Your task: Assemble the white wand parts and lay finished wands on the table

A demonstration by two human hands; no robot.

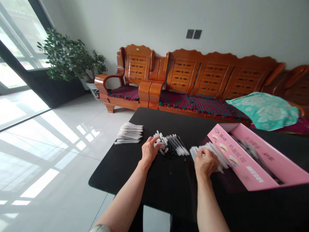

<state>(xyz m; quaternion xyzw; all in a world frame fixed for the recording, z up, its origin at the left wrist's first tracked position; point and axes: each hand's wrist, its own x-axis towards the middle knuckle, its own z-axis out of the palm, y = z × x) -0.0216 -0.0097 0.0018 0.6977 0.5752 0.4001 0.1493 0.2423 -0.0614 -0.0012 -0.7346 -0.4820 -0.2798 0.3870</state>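
My left hand (150,149) is at the pile of small white pen caps (164,140), thumb and forefinger apart in a curve around its near-left edge. My right hand (206,162) rests over a bundle of translucent white pen barrels (220,158), its fingers closed at the left ends, seemingly on one barrel; the hand covers part of the bundle. Between the hands lie slim pen refills (178,145) in a row and a heap of small black pen parts (170,153). A stack of white pens with dark ends (129,132) lies at the table's left side.
An open pink cardboard box (241,158) stands on the black table (120,174) at the right, with grey plastic inside. Beyond the table are a wooden bench (183,75) with woven seat pads, a turquoise cloth (264,111) and a potted plant (70,59).
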